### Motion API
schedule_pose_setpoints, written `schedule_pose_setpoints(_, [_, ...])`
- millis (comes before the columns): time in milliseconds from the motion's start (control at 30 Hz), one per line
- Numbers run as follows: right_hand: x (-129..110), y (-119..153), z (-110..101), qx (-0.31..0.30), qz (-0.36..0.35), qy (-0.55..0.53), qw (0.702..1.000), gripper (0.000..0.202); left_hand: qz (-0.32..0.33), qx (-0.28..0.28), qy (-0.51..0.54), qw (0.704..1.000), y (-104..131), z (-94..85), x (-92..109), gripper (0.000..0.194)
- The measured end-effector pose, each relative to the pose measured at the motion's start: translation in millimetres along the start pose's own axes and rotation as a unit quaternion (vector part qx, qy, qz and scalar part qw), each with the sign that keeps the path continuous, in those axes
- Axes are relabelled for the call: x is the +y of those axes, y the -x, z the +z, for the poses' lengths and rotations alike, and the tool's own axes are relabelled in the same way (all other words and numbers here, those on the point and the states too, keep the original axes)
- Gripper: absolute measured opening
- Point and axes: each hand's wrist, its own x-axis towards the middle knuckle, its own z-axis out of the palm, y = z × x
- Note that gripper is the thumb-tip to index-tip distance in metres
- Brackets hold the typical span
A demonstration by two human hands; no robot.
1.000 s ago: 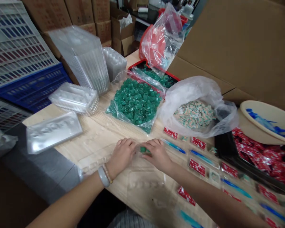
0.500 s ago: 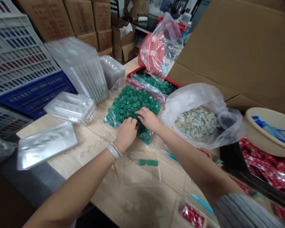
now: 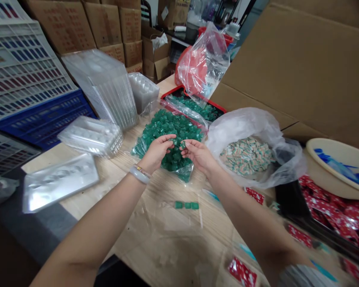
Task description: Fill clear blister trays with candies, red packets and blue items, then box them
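A heap of small green pieces (image 3: 164,123) lies on clear plastic in the middle of the wooden table. Over its near part, my left hand (image 3: 159,152) pinches a green piece between thumb and fingertips. My right hand (image 3: 197,153), just to the right, also pinches a small green piece. The two sets of fingertips are close together but apart. Nearer to me, three green pieces (image 3: 187,205) sit in a row on a clear plastic sheet. To the right of the heap, an open white bag (image 3: 245,123) holds many small striped pieces (image 3: 247,156).
Clear plastic trays (image 3: 91,135) and a flat clear tray (image 3: 61,181) are at the left. Behind the heap is a red-rimmed black tray (image 3: 218,107). A cream basin (image 3: 314,153), red packets (image 3: 242,272) and a large cardboard flap (image 3: 299,63) are on the right.
My hands have lifted from the heap and moved slightly apart, and small green pieces now show in their fingertips. The row of three pieces has stayed in place.
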Motion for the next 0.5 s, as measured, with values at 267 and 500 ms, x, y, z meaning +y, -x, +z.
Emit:
schedule_pose_setpoints(267, [6.9, 33.7, 17.0, 0.034, -0.115, 0.23, 0.966, 0.014, -0.061, -0.103, 0.028, 0.992, 37.4, 2.2, -10.5, 0.007])
schedule_pose_setpoints(500, [17.0, 104.0, 31.6, -0.05, -0.22, 0.466, 0.856, 0.022, -0.138, -0.12, 0.038, 0.982, 101.1, -19.9, -26.7, 0.014])
